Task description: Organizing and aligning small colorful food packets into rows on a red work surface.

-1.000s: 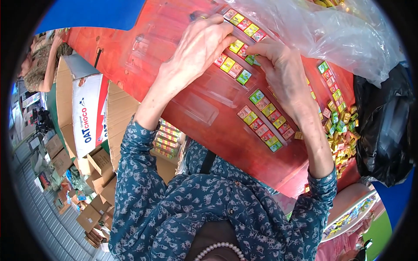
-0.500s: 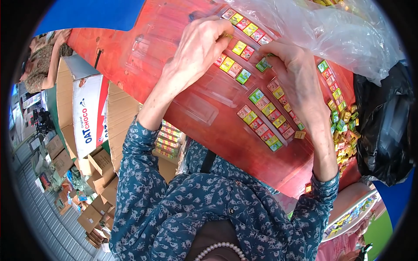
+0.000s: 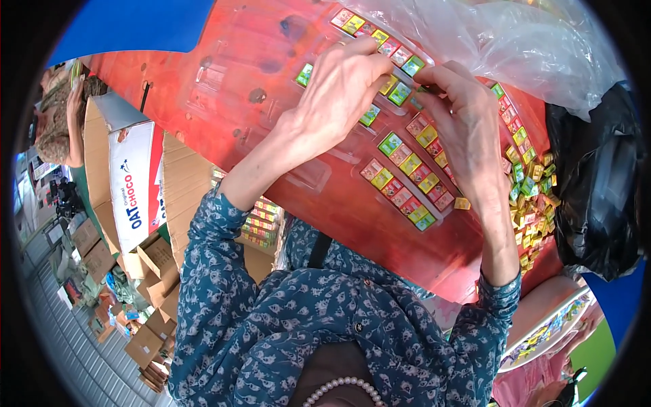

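Note:
My left hand (image 3: 339, 91) reaches over a clear plastic tray (image 3: 349, 144) that holds rows of small red, yellow and green square packets. Its thumb and fingertips come together at a row, close to a green packet (image 3: 399, 93), and hide part of that row. Just right of it, my right hand (image 3: 468, 112) has its fingers curled in toward the row's end; what lies between them, if anything, is hidden. Below the hands, more filled rows (image 3: 407, 183) sit in the tray. A single yellow packet (image 3: 462, 203) lies loose beside my right wrist.
Loose packets (image 3: 532, 217) are heaped at the right of the red table (image 3: 352, 224), beside a black plastic bag (image 3: 600, 183). Clear plastic sheeting (image 3: 502, 54) covers the far right. An open carton (image 3: 139, 176) stands left. Another person's arm (image 3: 74, 125) shows at far left.
The green packet that was at my right fingertips appears at the end of the row by my left fingers. My left hand has shifted right and slightly down; the tray has moved slightly left.

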### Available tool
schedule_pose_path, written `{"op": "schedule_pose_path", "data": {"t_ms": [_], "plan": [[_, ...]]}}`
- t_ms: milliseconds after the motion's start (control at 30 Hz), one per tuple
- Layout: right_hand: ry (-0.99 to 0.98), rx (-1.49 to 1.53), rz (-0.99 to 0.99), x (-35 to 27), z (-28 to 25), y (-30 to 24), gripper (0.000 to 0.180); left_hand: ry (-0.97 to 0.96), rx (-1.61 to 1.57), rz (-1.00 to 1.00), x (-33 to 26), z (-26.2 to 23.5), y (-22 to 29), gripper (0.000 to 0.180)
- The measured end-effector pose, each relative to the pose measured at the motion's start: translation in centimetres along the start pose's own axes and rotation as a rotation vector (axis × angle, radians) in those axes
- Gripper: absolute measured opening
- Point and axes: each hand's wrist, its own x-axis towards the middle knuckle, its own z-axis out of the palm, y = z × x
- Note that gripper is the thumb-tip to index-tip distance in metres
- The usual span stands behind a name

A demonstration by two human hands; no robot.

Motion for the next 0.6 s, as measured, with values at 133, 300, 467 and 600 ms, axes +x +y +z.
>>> {"op": "schedule_pose_path", "data": {"t_ms": [133, 300, 467, 600], "plan": [[-0.034, 0.009, -0.007, 0.3, 0.1, 0.1, 0.023, -0.026, 0.208, 0.068, -1.0, -0.5, 0.2, 0.015], [-0.064, 0.057, 0.041, 0.4, 0.9, 0.4, 0.02, -0.052, 0.226, 0.102, -2.1, 0.3, 0.5, 0.018], [-0.02, 0.035, 0.067, 0.1, 0.7, 0.6, 0.018, 0.064, 0.051, 0.096, -2.2, 0.3, 0.3, 0.01], [0.042, 0.328, 0.209, -0.4, 0.7, 1.2, 0.014, 0.134, -0.472, -0.268, -2.8, 0.5, 1.3, 0.017]]}}
